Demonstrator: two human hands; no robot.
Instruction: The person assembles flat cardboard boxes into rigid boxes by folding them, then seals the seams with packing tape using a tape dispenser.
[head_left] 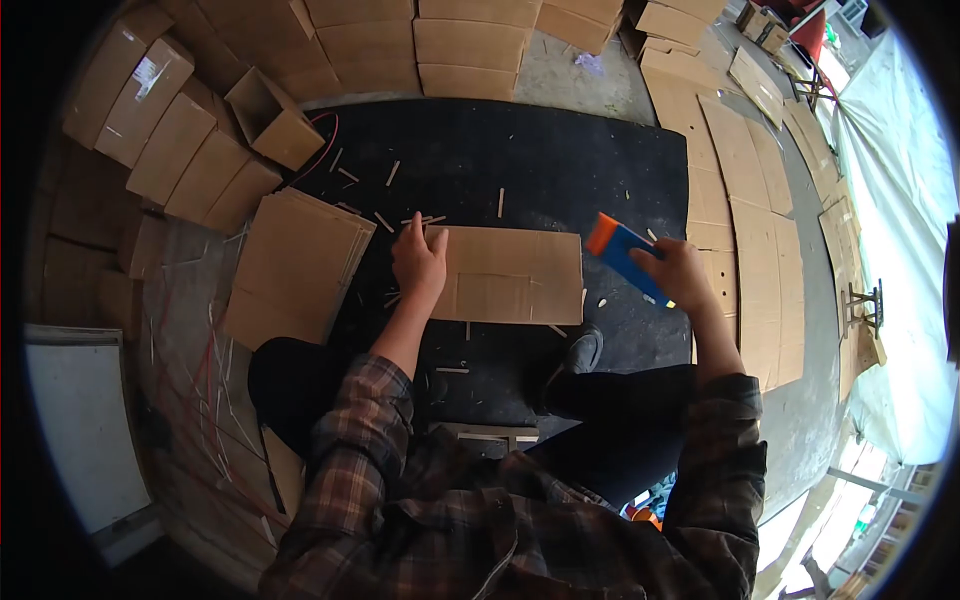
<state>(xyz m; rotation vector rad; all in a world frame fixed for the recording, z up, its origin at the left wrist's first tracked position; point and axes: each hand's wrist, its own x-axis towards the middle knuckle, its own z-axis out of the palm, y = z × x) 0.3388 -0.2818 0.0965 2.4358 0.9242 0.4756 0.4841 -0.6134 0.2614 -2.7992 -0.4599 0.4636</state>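
While the left hand point(418, 262) is at the near-side end of the cardboard piece point(485, 258), its forefinger and thumb stand spread apart; whether it presses on the cardboard, I cannot tell. The right hand point(682, 275) has its fingers closed around a blue tool point(626, 255), whose orange end point(602, 234) points away from the palm, toward the cardboard but apart from it. The piece lies flat on the black mat point(560, 150), mostly to the right of the left hand, with a rectangular outline on its face. Beyond the left hand's outer side sits a cardboard stack point(290, 265); thin strips point(501, 203) are scattered ahead of it. Good handling here probably means bracing the piece with the left palm, keeping those fingers out of the orange end's path, and holding the tool firmly and level.
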